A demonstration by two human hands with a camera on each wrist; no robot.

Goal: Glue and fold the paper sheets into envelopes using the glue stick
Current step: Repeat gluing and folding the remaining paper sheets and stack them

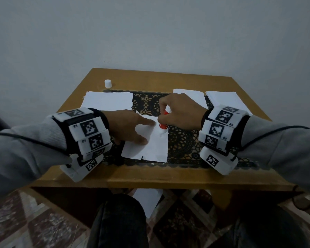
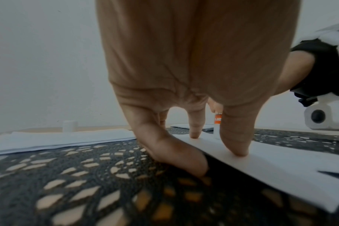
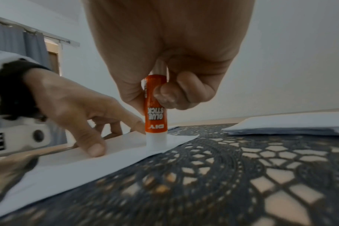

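Black lace mat (image 3: 242, 175) up close, right hand (image 1: 179, 111) gripping the glue stick (image 3: 155, 110) tip-down on a sheet (image 1: 150, 145) the flat left hand (image 1: 131, 126) pins to the desk (image 1: 159, 77), so gluing's underway, folding left, more paper stacks (image 1: 107, 102) waiting.

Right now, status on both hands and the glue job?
Left hand flat, pinning paper sheet. Right hand gripping glue stick, tip down on sheet's far right corner. Cap off, far left. Nothing in the way.
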